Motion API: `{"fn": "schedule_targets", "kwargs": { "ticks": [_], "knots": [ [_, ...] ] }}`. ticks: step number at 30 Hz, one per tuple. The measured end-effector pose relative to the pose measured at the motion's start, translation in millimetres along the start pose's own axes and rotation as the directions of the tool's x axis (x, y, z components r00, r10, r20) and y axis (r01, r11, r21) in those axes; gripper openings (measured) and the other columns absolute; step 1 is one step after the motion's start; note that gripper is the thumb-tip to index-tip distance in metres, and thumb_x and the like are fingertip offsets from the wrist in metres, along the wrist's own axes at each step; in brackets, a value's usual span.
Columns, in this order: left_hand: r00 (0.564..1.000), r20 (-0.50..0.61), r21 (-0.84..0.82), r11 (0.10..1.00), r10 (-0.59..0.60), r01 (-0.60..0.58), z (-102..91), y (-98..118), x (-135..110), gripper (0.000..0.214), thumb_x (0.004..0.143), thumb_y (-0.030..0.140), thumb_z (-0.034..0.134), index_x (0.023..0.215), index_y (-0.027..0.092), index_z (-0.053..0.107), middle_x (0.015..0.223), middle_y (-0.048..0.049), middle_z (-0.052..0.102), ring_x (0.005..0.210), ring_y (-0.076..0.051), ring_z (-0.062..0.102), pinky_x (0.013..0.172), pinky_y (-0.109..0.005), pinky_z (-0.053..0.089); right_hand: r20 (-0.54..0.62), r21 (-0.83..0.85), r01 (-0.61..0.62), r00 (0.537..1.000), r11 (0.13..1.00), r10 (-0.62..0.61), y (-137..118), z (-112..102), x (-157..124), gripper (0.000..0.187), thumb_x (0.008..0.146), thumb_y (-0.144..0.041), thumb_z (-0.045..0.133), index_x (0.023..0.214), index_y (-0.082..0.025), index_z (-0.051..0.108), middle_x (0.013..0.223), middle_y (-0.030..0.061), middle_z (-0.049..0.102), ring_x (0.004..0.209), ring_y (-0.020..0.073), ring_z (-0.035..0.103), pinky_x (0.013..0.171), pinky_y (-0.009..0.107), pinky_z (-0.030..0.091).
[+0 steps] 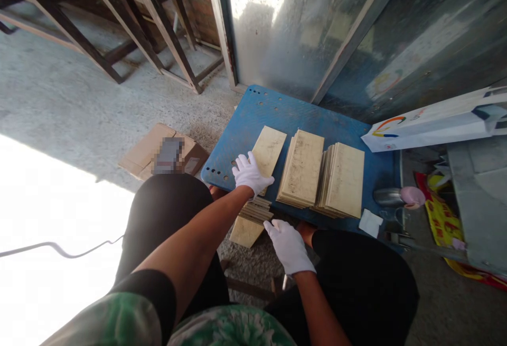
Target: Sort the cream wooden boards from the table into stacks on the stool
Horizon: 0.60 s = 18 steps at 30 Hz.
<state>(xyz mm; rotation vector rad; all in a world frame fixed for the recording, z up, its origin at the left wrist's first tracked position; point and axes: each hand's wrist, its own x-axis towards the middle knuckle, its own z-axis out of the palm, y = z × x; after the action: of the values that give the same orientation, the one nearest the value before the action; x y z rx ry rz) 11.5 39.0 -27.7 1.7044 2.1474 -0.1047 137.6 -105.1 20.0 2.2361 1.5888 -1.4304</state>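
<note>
My left hand (pixel 252 175), in a white glove, is open with its fingers spread. It rests at the left edge of a thin pale wooden board (pixel 270 148) on the blue table (pixel 245 129). My right hand (pixel 288 245), also gloved in white, is low in front of the table, its fingers loosely extended beside a fanned stack of boards (pixel 249 230). That stack lies at the table's front edge, partly hidden behind my left hand and wrist. Right of the single board are a middle stack of boards (pixel 303 169) and a right stack of boards (pixel 345 177).
A metal cup (pixel 388 197) with a pink top and a white paper piece (pixel 371 223) lie at the table's right. A white paper bag (pixel 431 121) leans behind them. A cardboard box (pixel 144 150) sits on the floor at left, near wooden frames (pixel 150 24). Metal-framed panels (pixel 285 34) stand behind.
</note>
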Motion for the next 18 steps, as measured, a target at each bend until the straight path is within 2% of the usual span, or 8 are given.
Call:
{"fn": "schedule_targets", "kwargs": {
  "ticks": [5,12,18],
  "knots": [
    [0.995,0.089,-0.006,0.999,-0.045,0.046,2.8,9.5,8.1,0.131,0.051,0.071,0.065,0.149,0.010,0.003,0.153,-0.0283,0.007,0.141,-0.045,0.009,0.107,-0.056,0.019,0.008,0.050,-0.001,1.000,0.999,0.000,-3.3,0.4,-2.0,0.049,0.090,-0.050,0.047,0.119,-0.014,0.064,0.115,0.0119,0.069,0.111,0.0253,0.061,0.092,0.029,0.041],
    [0.987,0.145,-0.023,0.997,-0.068,0.072,-2.2,17.8,11.6,0.121,0.057,0.055,0.070,0.148,0.013,0.002,0.145,-0.0281,0.021,0.128,-0.043,0.033,0.098,-0.052,0.032,0.011,0.101,-0.022,1.000,0.995,0.021,-4.3,2.3,-2.3,0.051,0.088,-0.051,0.049,0.121,-0.014,0.064,0.114,0.0133,0.069,0.113,0.0267,0.061,0.096,0.032,0.041],
    [0.980,0.179,-0.026,0.996,-0.082,0.088,-8.9,22.1,13.0,0.121,0.057,0.052,0.071,0.148,0.013,0.003,0.132,-0.0252,0.035,0.118,-0.039,0.043,0.091,-0.048,0.040,0.015,0.113,-0.023,1.000,0.993,0.022,-2.1,5.2,-0.1,0.053,0.088,-0.052,0.049,0.121,-0.013,0.064,0.113,0.0139,0.069,0.112,0.0269,0.062,0.097,0.033,0.041]
  ]
}}
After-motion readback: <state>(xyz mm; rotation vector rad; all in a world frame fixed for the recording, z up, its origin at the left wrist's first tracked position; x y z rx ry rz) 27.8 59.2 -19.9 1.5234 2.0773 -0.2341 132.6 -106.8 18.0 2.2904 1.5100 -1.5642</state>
